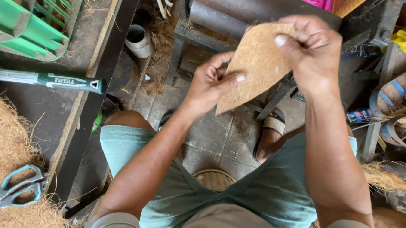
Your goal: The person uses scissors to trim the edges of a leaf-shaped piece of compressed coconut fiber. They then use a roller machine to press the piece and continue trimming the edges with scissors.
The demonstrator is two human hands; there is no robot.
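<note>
A flat brown sheet of coconut-fibre mat [256,66], cut to a tapering shape, is held up in front of me over my lap. My left hand [211,82] pinches its lower left edge, thumb on the front face. My right hand [310,50] grips the upper right corner, thumb pressed on the front and fingers curled behind. Below the sheet I see my knees in pale teal shorts and my feet in sandals on the tiled floor.
A dark bench on the left carries a green-handled tool [47,80], a pile of loose coir fibre [2,140], scissors [13,192] and a green plastic crate [27,17]. A metal roller machine [227,11] stands ahead. Sandals and straps [398,96] lie at right.
</note>
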